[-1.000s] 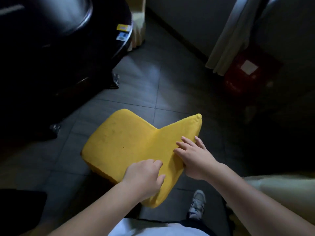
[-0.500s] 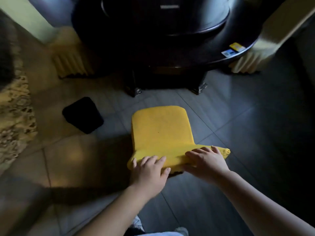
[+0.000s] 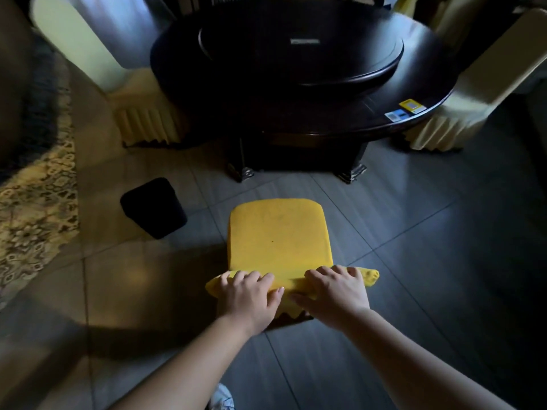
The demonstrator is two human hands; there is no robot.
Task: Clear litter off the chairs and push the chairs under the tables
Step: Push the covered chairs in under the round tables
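We have the yellow chair (image 3: 279,235) lined up facing the round dark worktop (image 3: 296,93), but it is not yet under it: a strip of bare tiled floor (image 3: 414,232) separates the front of the seat from the worktop's base. The seat shows no litter that we can make out (only a tiny dark speck, too small to identify), so the clearing part looks finished for this chair and the push is what remains. Two pale skirted chairs (image 3: 145,119) already sit close in at the left and right of the worktop, though we cannot tell how far under they are.

The chair stands directly ahead of us, its backrest top the nearest part. Our left hand (image 3: 251,297) grasps the left portion of that top edge, fingers curled over the front and thumb behind. Our right hand (image 3: 336,291) grasps the right portion in the same way, just beside the left, with the backrest's corner poking out past it. A small black bin (image 3: 154,207) stands on the floor to the chair's left, near but apart.
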